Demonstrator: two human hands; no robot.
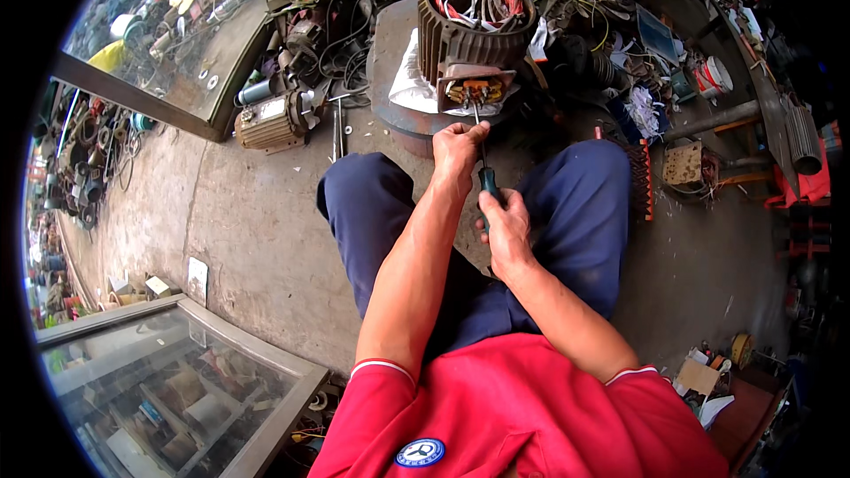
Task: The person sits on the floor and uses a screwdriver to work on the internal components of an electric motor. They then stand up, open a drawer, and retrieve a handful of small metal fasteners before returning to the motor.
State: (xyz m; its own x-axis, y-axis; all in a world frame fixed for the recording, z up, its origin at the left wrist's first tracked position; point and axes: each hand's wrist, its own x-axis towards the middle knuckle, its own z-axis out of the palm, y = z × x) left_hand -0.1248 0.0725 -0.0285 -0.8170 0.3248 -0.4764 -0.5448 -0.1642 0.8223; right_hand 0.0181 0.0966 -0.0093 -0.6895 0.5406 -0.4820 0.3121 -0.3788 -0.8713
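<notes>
An electric motor housing (474, 40) with cooling ribs stands on a round stand in front of me, red and white wires coming out of its open top. On its near side is an open terminal box (478, 90) with a yellow-orange terminal block. My right hand (506, 228) is wrapped round the dark green handle of a screwdriver (488, 180), whose shaft points up to the terminal box. My left hand (460, 149) is closed near the screwdriver's shaft, just below the box, fingers pinched by it. The screwdriver's tip meets the terminal block, though the exact contact is too small to tell.
White cloth (413, 81) lies under the motor on the round stand (398, 113). A smaller ribbed motor (270, 122) rests on the floor to the left. Glass-fronted cabinets (297, 381) stand at left. Wires, parts and a white bucket (714, 77) crowd the back and right.
</notes>
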